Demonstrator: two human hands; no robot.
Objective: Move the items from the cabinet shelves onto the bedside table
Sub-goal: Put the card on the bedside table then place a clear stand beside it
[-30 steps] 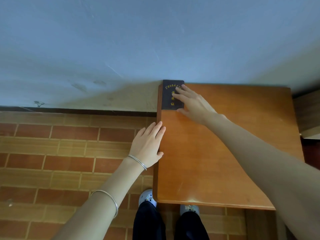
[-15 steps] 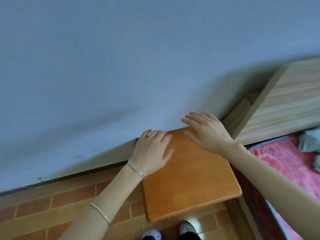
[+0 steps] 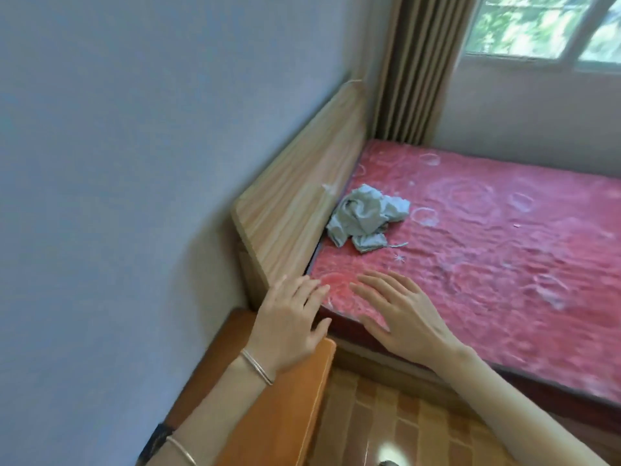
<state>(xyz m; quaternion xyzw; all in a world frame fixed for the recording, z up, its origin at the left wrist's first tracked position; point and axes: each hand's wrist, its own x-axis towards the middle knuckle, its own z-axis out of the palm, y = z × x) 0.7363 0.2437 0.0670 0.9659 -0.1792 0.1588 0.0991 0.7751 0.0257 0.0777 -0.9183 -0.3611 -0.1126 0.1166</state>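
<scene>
The orange wooden bedside table [image 3: 282,418] stands against the wall at the lower left. A dark booklet [image 3: 155,442] lies on its near-left corner, mostly hidden under my left forearm. My left hand [image 3: 289,322] hovers over the table's far end with its fingers straight and holds nothing. My right hand [image 3: 400,314] is spread flat with fingers extended over the edge of the red mattress, also with nothing in it. No cabinet is in view.
A bed with a red patterned mattress [image 3: 487,250] fills the right side, with a crumpled grey cloth [image 3: 364,216] near its wooden headboard [image 3: 295,203]. A brown curtain [image 3: 416,62] and a window [image 3: 544,25] are behind. Brick-pattern floor [image 3: 396,428] lies between table and bed.
My right hand has let go of the dark booklet on the table. The view has swung right from the table toward the bed, and both hands have moved right with it.
</scene>
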